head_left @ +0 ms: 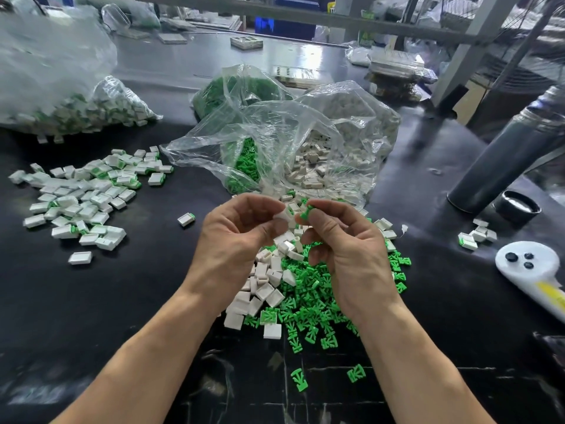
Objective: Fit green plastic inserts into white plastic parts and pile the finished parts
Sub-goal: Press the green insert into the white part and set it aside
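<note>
My left hand (241, 237) pinches a white plastic part (282, 216) between thumb and fingers. Just to its right, my right hand (345, 243) pinches a green insert (306, 212), almost touching the white part. Both hands hover above a loose heap of white parts (263, 286) and green inserts (315, 304) on the black table. A pile of finished white parts with green inserts (82, 194) lies at the left.
Open clear bags of green inserts (241, 166) and white parts (324, 160) stand behind my hands. A bag of finished parts (82, 108) sits far left. A grey cylinder (504, 154), a black cap (518, 205) and a white controller (532, 264) lie at the right.
</note>
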A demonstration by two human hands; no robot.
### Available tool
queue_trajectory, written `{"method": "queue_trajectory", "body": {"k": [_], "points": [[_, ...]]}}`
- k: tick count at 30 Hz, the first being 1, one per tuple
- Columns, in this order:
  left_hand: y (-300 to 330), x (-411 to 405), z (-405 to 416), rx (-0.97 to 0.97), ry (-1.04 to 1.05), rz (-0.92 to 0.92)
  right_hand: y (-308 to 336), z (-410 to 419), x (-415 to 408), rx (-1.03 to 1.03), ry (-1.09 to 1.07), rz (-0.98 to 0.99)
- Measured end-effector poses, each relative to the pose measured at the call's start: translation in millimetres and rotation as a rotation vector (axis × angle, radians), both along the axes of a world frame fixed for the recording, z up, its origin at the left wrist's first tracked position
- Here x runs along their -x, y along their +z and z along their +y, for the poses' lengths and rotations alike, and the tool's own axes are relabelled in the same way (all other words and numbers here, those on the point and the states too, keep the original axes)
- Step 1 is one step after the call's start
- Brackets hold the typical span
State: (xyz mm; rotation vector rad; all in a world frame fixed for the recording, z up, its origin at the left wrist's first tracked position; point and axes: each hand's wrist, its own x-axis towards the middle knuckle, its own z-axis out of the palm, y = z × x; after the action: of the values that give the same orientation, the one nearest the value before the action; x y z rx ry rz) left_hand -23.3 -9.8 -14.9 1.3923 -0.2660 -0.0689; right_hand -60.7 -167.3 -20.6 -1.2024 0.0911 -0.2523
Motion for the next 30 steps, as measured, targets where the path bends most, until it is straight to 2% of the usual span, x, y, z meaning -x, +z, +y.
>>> {"method": "queue_trajectory", "body": {"k": [5,11,24,28,30], "points": [[-0.8,0.4,-3.1,-0.002,-0.002,0.011,-1.6,-0.4,0.2,0.017,0.010,-0.009],[-4.1,0.8,-3.8,-0.023,-0.035,-0.015,-4.3,-1.0,1.2,0.145,0.023,-0.058],[-7.4,0.2,-3.3,-0.031,-0.036,-0.033,-3.9,4.0,4.8,0.288,-0.007,-0.105],[-6.7,1.1,-3.6,-0.026,-0.030,-0.033,-4.2,0.9,6.5,0.446,-0.025,-0.128],[-6.3,1.3,-3.6,-0.023,-0.028,-0.035,-4.5,2.1,6.0,0.456,-0.051,-0.132]]}}
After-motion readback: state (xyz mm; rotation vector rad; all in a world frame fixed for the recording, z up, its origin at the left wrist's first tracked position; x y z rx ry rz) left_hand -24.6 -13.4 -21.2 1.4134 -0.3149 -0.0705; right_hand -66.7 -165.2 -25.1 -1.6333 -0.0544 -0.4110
